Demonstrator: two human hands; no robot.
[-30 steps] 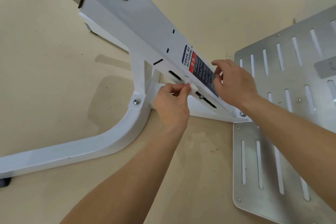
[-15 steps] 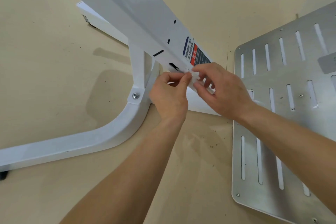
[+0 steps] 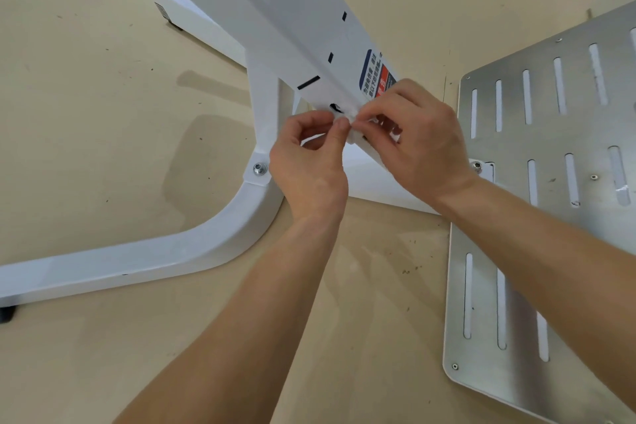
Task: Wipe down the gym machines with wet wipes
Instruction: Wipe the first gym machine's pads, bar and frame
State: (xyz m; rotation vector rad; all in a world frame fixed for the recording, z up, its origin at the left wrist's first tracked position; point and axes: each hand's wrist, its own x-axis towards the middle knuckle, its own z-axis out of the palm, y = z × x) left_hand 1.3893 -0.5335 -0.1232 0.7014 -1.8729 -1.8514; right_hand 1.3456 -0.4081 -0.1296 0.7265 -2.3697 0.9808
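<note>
A white slanted beam [image 3: 275, 21] of the gym machine runs from the top centre down to the right, with a blue and red warning label [image 3: 375, 77] on it. My left hand [image 3: 309, 162] and my right hand [image 3: 413, 138] meet just below the label. Both pinch a small folded white wet wipe [image 3: 347, 122] between thumb and fingers, right against the beam's lower edge. Most of the wipe is hidden by my fingers.
The curved white base tube [image 3: 165, 258] of the frame lies on the beige floor [image 3: 86, 113], bolted at a bracket [image 3: 260, 169]. A slotted metal foot plate [image 3: 550, 134] fills the right side. A black rubber foot [image 3: 7, 315] sits at the far left.
My right hand came off the label and moved left to meet my left hand, and now both pinch the wipe. The view has shifted closer to the beam.
</note>
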